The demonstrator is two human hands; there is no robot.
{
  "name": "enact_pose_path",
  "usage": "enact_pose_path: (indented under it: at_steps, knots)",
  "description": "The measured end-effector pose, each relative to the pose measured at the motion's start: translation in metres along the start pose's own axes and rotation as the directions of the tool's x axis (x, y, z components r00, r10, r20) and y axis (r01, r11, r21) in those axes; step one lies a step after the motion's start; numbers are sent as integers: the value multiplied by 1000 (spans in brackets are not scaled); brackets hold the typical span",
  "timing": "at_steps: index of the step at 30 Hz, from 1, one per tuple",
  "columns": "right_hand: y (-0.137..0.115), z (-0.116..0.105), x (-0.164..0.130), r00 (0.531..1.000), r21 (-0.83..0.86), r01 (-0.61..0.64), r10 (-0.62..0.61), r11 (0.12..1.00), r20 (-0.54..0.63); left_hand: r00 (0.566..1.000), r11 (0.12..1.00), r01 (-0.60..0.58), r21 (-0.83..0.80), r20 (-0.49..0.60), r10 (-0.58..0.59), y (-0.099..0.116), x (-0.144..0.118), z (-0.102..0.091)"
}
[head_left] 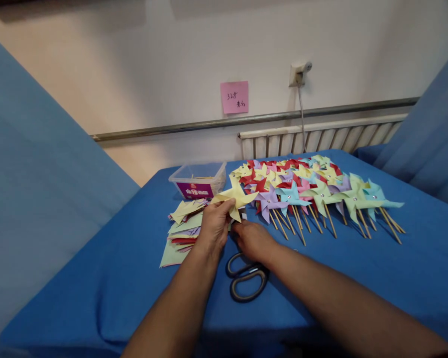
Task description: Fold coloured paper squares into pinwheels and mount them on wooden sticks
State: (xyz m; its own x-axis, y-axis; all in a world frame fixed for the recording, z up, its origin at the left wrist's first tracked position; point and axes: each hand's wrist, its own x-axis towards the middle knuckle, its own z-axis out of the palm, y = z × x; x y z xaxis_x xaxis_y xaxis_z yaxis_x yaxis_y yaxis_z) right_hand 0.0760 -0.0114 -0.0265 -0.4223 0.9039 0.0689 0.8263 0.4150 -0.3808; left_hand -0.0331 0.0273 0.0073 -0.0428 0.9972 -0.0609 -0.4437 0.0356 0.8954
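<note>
Pinwheels (289,195) show a craft booth (blue drapes (37,179)).

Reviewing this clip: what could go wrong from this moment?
The right hand is right by the scissors, whose blades are hidden from view, so it might knock or catch on them. The thin yellow pinwheel, held in the left hand, could crease if gripped too hard. The loosely layered paper pile lies close beside the left arm and might slide if brushed.
</note>
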Motion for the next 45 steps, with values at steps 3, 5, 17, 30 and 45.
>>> enact_pose_path:
  at_steps: [3,5,17,30,45]
  knots:
    - [1,0,-1,999,-26,39,-39,999,3,1000,1000,2,6,-7,-2,1,-1,1]
    - [2,0,-1,999,-33,40,-40,999,4,1000,1000,6,12,-9,-6,2,-2,2]
    - [2,-5,-1,999,-46,6,-4,999,46,1000,999,24,22,-2,-24,4,-4,3]
    - [17,-13,-6,996,89,40,-46,995,70,999,999,18,28,-32,-17,6,-5,4]
    - [24,-15,-4,991,82,36,-46,996,129,1000,999,8,41,-28,-7,4,-4,4]
